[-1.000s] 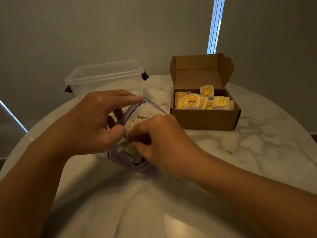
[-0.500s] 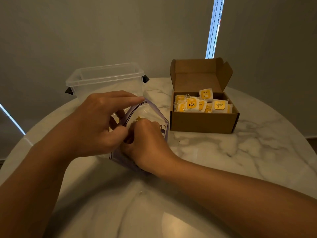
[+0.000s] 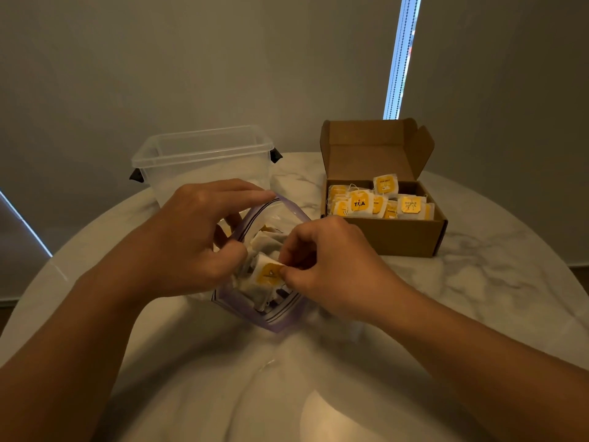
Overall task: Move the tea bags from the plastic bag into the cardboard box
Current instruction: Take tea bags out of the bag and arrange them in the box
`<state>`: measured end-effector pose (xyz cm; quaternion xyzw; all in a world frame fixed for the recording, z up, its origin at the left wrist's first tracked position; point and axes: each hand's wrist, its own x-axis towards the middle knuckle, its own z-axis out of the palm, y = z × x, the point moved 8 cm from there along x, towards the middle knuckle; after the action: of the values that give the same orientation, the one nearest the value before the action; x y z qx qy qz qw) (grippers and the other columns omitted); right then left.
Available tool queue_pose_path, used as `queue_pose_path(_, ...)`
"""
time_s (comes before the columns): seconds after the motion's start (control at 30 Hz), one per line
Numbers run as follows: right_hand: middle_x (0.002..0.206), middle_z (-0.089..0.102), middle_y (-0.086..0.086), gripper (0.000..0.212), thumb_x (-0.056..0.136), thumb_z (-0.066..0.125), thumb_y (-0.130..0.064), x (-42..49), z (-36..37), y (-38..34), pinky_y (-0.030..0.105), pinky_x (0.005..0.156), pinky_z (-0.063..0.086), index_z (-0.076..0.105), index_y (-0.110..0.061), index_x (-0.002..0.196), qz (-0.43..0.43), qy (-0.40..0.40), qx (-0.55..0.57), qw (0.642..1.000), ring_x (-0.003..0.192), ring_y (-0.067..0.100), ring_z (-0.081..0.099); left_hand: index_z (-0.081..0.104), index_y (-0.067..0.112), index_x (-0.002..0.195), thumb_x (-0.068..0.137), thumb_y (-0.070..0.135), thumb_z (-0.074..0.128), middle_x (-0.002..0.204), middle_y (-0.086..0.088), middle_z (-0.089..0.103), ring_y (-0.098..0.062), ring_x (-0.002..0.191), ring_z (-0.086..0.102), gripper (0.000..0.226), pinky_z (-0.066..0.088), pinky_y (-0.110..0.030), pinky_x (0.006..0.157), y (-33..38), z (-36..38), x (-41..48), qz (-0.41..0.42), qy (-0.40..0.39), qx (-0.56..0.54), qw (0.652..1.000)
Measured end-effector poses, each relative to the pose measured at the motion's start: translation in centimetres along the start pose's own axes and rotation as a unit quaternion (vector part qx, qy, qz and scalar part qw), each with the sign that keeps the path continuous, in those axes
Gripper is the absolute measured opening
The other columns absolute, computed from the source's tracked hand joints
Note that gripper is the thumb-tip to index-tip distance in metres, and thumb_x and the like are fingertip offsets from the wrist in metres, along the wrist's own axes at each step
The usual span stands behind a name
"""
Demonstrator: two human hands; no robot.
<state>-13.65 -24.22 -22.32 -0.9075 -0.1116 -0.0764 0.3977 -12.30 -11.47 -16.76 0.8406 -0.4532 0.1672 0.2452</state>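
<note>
- Down at the centre of the frame, the right hand (image 3: 331, 266) is reaching into the mouth of the plastic bag (image 3: 274, 323). Its grip is pinching one yellow-labelled tea bag (image 3: 267, 272) between thumb and fingertips, right at the opening.
- Left hand (image 3: 191, 240) is holding the bag's left rim, its grip curling round the edge so the mouth is gaping wide.
- Over at the upper right, the cardboard box (image 3: 398, 237) is sitting open on the worktop (image 3: 478, 298), well apart from the bag. A decent pile of boxed tea bags (image 3: 361, 204) is already lying in it, so I'd say a good chunk is done.
- Not finished though: some loose tea bags (image 3: 267, 240) are showing deeper in the plastic bag. Can't tell how many, it's too dim.
- Clear tub (image 3: 204, 167) at the upper left is just standing behind the left hand.
</note>
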Motion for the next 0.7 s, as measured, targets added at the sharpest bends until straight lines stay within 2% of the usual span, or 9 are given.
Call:
queue_pose_path(0.17, 0.088, 0.069, -0.008, 0.027, 0.084, 0.073, -0.018, -0.1, 0.8, -0.3, 0.026, 0.072, 0.06, 0.067, -0.029, 0.108, -0.016, -0.049, -0.053, 0.997, 0.08, 0.006, 0.065, 0.059, 0.019, 0.132, 0.074, 0.036, 0.044, 0.121, 0.008, 0.062, -0.008, 0.084, 0.063, 0.062, 0.055, -0.016, 0.06, -0.2, 0.2, 0.0, -0.008, -0.002, -0.004, 1.0)
queue_pose_path(0.27, 0.111, 0.065, -0.005, 0.035, 0.089, 0.069, -0.019, -0.3, 1.8, -0.7, 0.027, 0.081, 0.058, 0.062, -0.032, 0.12, -0.041, -0.068, -0.115, 0.99, 0.098, 0.011, 0.062, 0.059, 0.02, 0.132, 0.075, 0.039, 0.044, 0.121, 0.007, 0.062, -0.01, 0.085, 0.063, 0.063, 0.054, -0.015, 0.059, -0.3, 0.4, 0.0, -0.013, -0.005, -0.002, 1.0)
queue_pose_path(0.33, 0.12, 0.061, -0.004, 0.034, 0.09, 0.067, -0.023, -0.3, 2.1, -1.1, 0.027, 0.085, 0.056, 0.062, -0.032, 0.123, -0.059, -0.093, -0.15, 0.982, 0.106, 0.013, 0.059, 0.059, 0.021, 0.132, 0.075, 0.04, 0.045, 0.12, 0.007, 0.062, -0.01, 0.085, 0.063, 0.061, 0.054, -0.013, 0.06, -0.3, 0.4, 0.0, -0.014, -0.005, -0.001, 1.0)
queue_pose_path(0.5, 0.128, 0.058, -0.007, 0.039, 0.087, 0.071, -0.022, -0.8, 2.5, -2.0, 0.027, 0.09, 0.053, 0.063, -0.03, 0.124, -0.153, -0.171, -0.244, 0.942, 0.114, 0.011, 0.056, 0.058, 0.02, 0.132, 0.075, 0.039, 0.045, 0.12, 0.007, 0.062, -0.009, 0.084, 0.063, 0.062, 0.054, -0.013, 0.061, -0.2, 0.4, 0.0, -0.011, -0.006, -0.002, 1.0)
queue_pose_path(0.7, 0.126, 0.06, -0.006, 0.045, 0.086, 0.07, -0.039, -2.0, 3.1, -2.1, 0.03, 0.09, 0.052, 0.059, -0.031, 0.129, -0.204, -0.22, -0.295, 0.907, 0.113, 0.013, 0.054, 0.059, 0.02, 0.132, 0.074, 0.034, 0.046, 0.119, 0.009, 0.062, -0.005, 0.086, 0.061, 0.061, 0.055, -0.017, 0.063, 0.0, 0.4, 0.0, -0.005, -0.007, -0.002, 1.0)
